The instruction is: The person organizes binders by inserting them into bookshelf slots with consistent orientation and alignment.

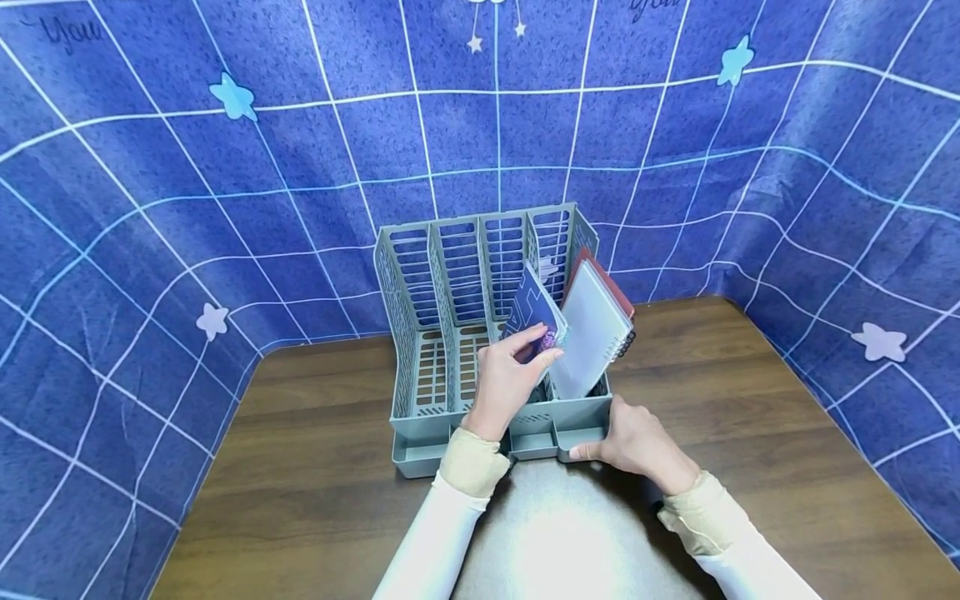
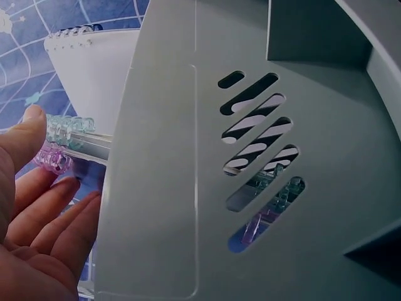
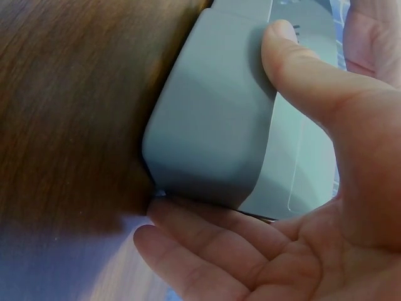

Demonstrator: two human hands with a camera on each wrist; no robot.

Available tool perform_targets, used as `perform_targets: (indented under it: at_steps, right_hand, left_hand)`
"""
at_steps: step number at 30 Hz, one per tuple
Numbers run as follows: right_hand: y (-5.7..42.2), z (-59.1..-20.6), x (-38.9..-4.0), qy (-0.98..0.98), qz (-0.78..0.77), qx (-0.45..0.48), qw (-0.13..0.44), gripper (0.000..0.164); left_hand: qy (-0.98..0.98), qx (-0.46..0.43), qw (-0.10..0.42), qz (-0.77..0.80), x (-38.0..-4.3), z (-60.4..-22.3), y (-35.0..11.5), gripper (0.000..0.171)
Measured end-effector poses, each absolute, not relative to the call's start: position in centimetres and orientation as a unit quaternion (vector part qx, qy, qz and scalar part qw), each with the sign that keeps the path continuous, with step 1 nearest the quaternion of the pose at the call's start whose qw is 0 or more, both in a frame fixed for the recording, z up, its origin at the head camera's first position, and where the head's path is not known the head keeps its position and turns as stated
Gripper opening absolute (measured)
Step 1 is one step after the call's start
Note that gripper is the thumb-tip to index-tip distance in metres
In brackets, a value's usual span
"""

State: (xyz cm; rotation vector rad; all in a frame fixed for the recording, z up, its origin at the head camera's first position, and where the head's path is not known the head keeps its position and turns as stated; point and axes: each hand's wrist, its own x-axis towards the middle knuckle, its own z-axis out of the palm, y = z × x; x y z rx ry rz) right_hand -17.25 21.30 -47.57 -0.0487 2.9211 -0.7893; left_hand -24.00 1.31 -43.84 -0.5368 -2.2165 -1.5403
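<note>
A grey-green desktop file organizer with several upright slots stands on the table. My left hand pinches the spine edge of thin notebooks in a right-hand slot. A dark blue notebook is on the near side, with purple rings beside teal rings in the left wrist view. My right hand grips the organizer's front right corner, its thumb on the front tray and its fingers at the side. In the rightmost slot lean a white spiral notebook and a reddish-brown one.
Small open trays run along the organizer's front. The wooden table extends to both sides, with a bright glare at its near edge. A blue curtain with white lines and stars hangs behind and at both sides.
</note>
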Motion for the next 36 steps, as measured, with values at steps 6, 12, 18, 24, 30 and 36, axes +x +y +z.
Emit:
perform_targets:
  at_steps: [6, 12, 18, 24, 30, 36]
  right_hand:
    - [21.4, -47.7, -17.3, 0.964, -0.262, -0.019, 0.050, 0.105]
    - [21.3, -47.5, -17.2, 0.965, -0.254, -0.023, 0.055, 0.103]
    - [21.3, -47.2, -17.1, 0.965, -0.257, -0.039, 0.048, 0.097]
    - [21.4, -46.8, -16.9, 0.964, -0.254, -0.048, 0.054, 0.094]
    - [22.3, -45.1, -16.4, 0.963, -0.256, -0.053, 0.061, 0.097]
    - [24.9, -41.9, -15.9, 0.967, -0.245, -0.060, 0.044, 0.111]
  left_hand:
    - [-0.789, -0.192, 0.187, -0.553, -23.9, -43.7, 1.0, 0.049]
    - [-0.790, -0.193, 0.186, -0.552, -23.5, -42.8, 0.3, 0.050]
    - [-0.786, -0.188, 0.203, -0.553, -22.9, -41.5, -0.6, 0.048]
    - [-0.799, -0.185, 0.227, -0.524, -22.2, -40.6, -2.0, 0.045]
    - [-0.841, -0.170, 0.252, -0.447, -21.3, -40.0, -5.0, 0.042]
    - [-0.884, -0.139, 0.263, -0.362, -20.3, -39.0, -9.7, 0.043]
